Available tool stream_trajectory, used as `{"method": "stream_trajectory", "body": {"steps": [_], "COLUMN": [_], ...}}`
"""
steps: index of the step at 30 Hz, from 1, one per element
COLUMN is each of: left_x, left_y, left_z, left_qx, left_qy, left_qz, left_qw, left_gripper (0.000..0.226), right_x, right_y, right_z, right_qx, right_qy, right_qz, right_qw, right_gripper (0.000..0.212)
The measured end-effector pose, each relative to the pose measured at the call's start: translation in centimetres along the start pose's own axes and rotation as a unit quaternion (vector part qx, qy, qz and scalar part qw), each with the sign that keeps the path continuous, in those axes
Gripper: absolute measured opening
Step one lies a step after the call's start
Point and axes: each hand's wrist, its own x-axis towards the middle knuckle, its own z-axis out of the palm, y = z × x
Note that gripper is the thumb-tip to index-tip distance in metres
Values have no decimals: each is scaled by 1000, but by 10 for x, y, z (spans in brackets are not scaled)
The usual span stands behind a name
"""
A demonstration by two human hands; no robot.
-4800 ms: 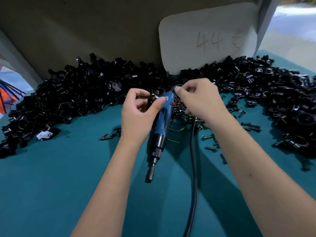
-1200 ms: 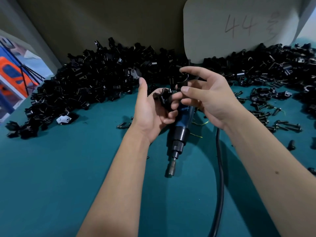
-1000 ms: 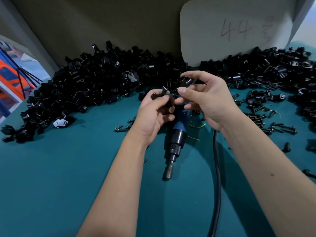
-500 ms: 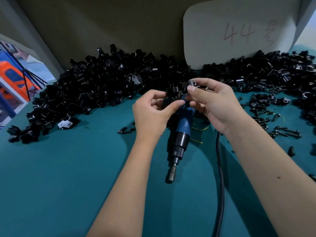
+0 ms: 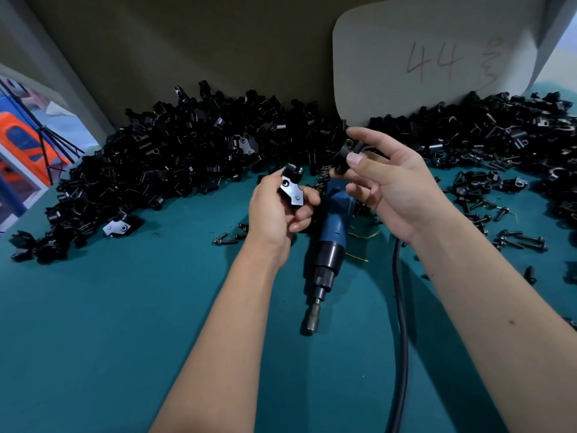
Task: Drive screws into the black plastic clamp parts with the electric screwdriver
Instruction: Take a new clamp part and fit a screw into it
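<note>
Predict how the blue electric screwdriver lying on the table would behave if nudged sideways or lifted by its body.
The electric screwdriver has a round barrel lying flat on the teal table, so a sideways nudge would probably roll it. Its thick black cable trails towards the viewer and would likely drag. It looks rigid and probably fairly heavy for its size.

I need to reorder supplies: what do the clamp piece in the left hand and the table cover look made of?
The clamp piece in the left hand looks like moulded black plastic with a semi-gloss face, catching pale glare around its holes. The table cover looks like a matte teal mat, with no shine; rubber, vinyl or cloth cannot be told.
</note>
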Motion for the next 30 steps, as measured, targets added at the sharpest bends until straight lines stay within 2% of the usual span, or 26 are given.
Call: {"method": "stream_trajectory", "body": {"steps": [5,7,11,14,16,19,21,26,30], "left_x": [0,0,0,1,4,6,6,4,1], "left_y": [3,2,-1,-3,-6,-7,-5,-8,-17], "left_z": [-5,-7,-6,-2,-4,-9,-11,1,16], "left_qx": [-31,-12,20,27,72,140,137,128,85], "left_qy": [-45,-63,-81,-32,9,57,72,-10,-62], "left_qz": [-27,-12,12,20,54,101,113,157,154], "left_qw": [998,998,996,999,996,983,981,979,982], "left_gripper": [26,20,31,37,34,27,34,9,21], "right_x": [1,2,3,4,5,5,6,8,5], "right_y": [0,0,0,1,1,-1,-3,-8,-11], "right_z": [0,0,-1,-3,-4,-8,-12,-26,-28], "right_qx": [-58,-43,3,-22,-18,2,-11,-129,-189], "right_qy": [6,6,-18,-22,-16,-15,-17,-28,-108], "right_qz": [-3,9,10,-22,-36,-47,-52,-68,-94], "right_qw": [998,999,1000,999,999,999,998,989,971], "right_gripper": [30,30,32,37,37,24,18,22,22]}}
